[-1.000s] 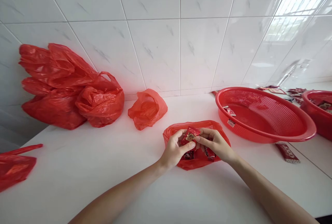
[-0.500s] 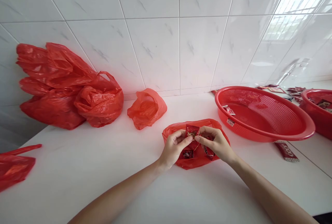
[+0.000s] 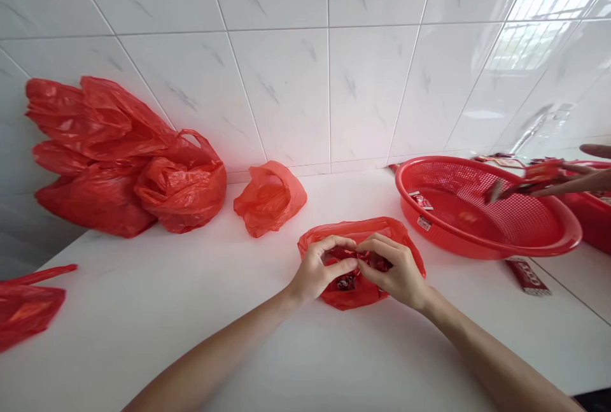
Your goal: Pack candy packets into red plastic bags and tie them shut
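An open red plastic bag [image 3: 356, 300] lies on the white table with small dark red packets [image 3: 345, 282] inside. Over its left side is my left hand [image 3: 317, 269], thumb and fingers pinched. My right hand [image 3: 396, 265] meets it fingertip to fingertip above the bag, also pinched. Something small and red shows between the fingertips of both hands, too hidden to make out. The fingers cover part of the bag's contents.
Filled red bags [image 3: 105, 163] lean at the left wall; a crumpled one [image 3: 270, 198] is nearer. A red basket [image 3: 477, 248] and a dark red packet [image 3: 529, 277] are right. Another person's hand [image 3: 585, 179] holds packets over the basket's right side.
The red packet that showed between my fingertips is now mostly hidden, and my fingers have closed around that spot. Another person's hand with packets has come in from the right.
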A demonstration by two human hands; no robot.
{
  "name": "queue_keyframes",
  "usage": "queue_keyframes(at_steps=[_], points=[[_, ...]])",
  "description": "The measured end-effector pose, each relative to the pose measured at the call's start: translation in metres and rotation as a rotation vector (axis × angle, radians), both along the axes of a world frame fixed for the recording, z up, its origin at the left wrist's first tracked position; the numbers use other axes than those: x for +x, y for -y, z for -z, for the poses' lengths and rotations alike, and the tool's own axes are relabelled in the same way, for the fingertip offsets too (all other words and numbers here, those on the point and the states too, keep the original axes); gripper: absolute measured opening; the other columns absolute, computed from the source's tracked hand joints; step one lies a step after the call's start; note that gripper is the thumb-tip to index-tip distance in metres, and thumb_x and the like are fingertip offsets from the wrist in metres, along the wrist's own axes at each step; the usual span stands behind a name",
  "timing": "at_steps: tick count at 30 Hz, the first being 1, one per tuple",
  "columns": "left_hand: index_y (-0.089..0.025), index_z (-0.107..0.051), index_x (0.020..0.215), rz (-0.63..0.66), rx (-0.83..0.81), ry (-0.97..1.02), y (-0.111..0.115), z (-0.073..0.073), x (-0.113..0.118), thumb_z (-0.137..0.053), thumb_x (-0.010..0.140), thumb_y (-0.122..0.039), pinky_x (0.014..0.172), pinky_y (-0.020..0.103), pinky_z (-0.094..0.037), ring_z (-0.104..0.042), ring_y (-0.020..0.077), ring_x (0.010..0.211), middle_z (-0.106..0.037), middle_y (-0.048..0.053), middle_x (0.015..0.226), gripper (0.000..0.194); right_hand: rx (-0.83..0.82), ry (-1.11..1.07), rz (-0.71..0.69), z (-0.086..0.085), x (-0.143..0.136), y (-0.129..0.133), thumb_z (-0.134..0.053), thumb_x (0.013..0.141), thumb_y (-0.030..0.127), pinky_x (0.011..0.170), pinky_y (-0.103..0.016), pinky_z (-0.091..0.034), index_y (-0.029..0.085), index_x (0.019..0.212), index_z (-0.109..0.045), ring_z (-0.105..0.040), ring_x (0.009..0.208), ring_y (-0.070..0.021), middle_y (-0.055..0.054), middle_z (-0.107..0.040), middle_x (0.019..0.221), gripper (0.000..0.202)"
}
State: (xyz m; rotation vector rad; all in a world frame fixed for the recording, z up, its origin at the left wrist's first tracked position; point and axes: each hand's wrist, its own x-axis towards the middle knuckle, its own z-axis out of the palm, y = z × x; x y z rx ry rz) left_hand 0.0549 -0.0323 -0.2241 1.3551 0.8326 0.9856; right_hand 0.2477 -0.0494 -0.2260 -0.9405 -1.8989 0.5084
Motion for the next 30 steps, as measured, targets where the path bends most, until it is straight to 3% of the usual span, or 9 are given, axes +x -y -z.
queue_keyframes(at_steps=[4, 11, 19, 30], points=[[-0.02, -0.076, 0.098, 0.058, 0.077, -0.033, -0.004, -0.001, -0.003, -0.08, 0.08, -0.032, 0.089, 0.031, -0.057, -0.07, 0.0198, 0.095, -0.077, 0.005, 0.098, 0.022, 0.078, 0.012, -0.013, -0.001, 0.001, 0.0, -0.063, 0.092, 0.019, 0.054, -0.025, -0.051, 0.022, 0.096, -0.069, -0.061, 0.063, -0.0139, -0.003, -0.067, 0.08, 0.008], [-0.02, -0.078, 0.092, 0.099, 0.01, 0.077, -0.002, 0.001, -0.003, -0.084, 0.077, -0.032, 0.085, 0.03, -0.059, -0.072, 0.0186, 0.089, -0.078, 0.003, 0.091, 0.02, 0.174, -0.002, -0.061, -0.002, 0.003, 0.0, -0.064, 0.093, 0.02, 0.057, -0.025, -0.051, 0.021, 0.098, -0.069, -0.06, 0.063, -0.0133, -0.003, -0.066, 0.078, 0.007], [-0.02, -0.078, 0.086, 0.078, -0.045, 0.1, 0.002, 0.0, -0.002, -0.086, 0.074, -0.033, 0.081, 0.032, -0.058, -0.071, 0.0197, 0.086, -0.077, 0.003, 0.087, 0.019, 0.044, -0.069, -0.06, -0.005, 0.002, 0.003, -0.067, 0.091, 0.029, 0.054, -0.029, -0.051, 0.023, 0.086, -0.071, -0.061, 0.061, -0.0161, -0.003, -0.068, 0.073, 0.009], [-0.02, -0.077, 0.09, -0.022, -0.067, 0.168, 0.002, 0.001, 0.003, -0.086, 0.074, -0.033, 0.086, 0.033, -0.058, -0.071, 0.0197, 0.09, -0.077, 0.003, 0.093, 0.022, -0.115, -0.273, -0.018, -0.01, 0.0, 0.002, -0.073, 0.088, 0.034, 0.058, -0.03, -0.052, 0.024, 0.085, -0.072, -0.062, 0.067, -0.017, -0.003, -0.071, 0.079, 0.01]])
